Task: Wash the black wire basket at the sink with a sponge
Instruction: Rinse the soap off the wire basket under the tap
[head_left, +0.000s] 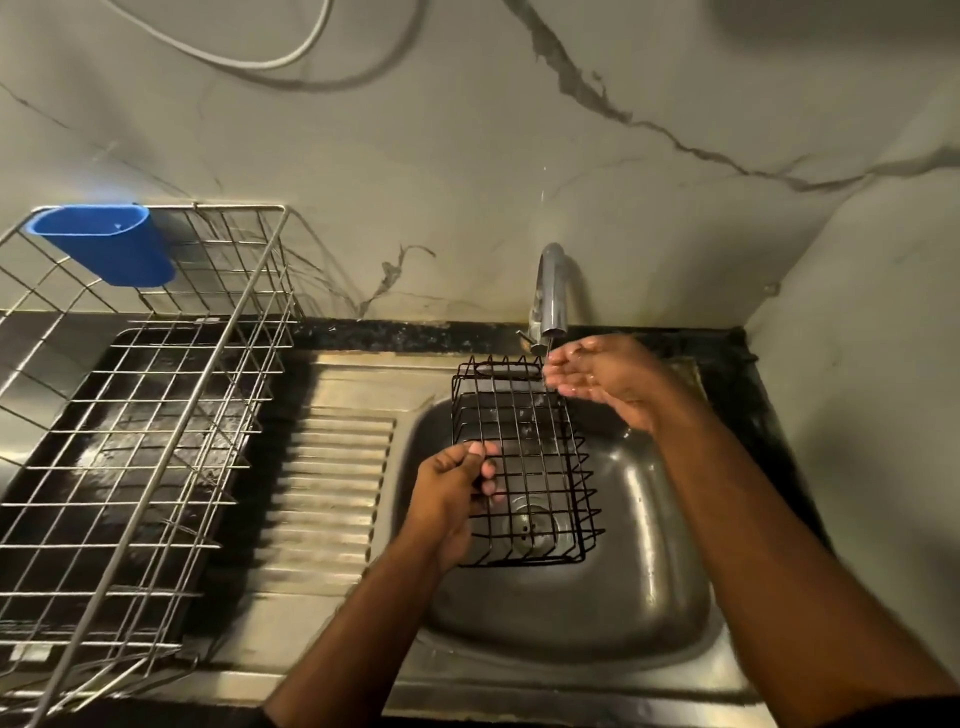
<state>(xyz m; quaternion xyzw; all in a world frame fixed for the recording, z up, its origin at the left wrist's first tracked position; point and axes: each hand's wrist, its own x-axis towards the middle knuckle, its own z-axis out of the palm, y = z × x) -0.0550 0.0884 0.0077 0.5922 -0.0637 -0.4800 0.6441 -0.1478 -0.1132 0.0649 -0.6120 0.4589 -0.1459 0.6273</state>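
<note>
The black wire basket (524, 462) hangs tilted over the steel sink bowl (639, 587), with its far end near the tap. My left hand (452, 493) grips the basket's left side wires. My right hand (608, 379) is wet, fingers spread and palm cupped just under the chrome tap's (549, 296) spout, beside the basket's far right corner. It holds nothing. A thin stream of water runs from the spout. No sponge shows in view.
A ribbed steel drainboard (327, 493) lies left of the bowl. Further left a large silver wire dish rack (135, 415) stands on a dark tray, with a blue plastic cup holder (109, 241) hung on its back rim. A marbled wall rises behind.
</note>
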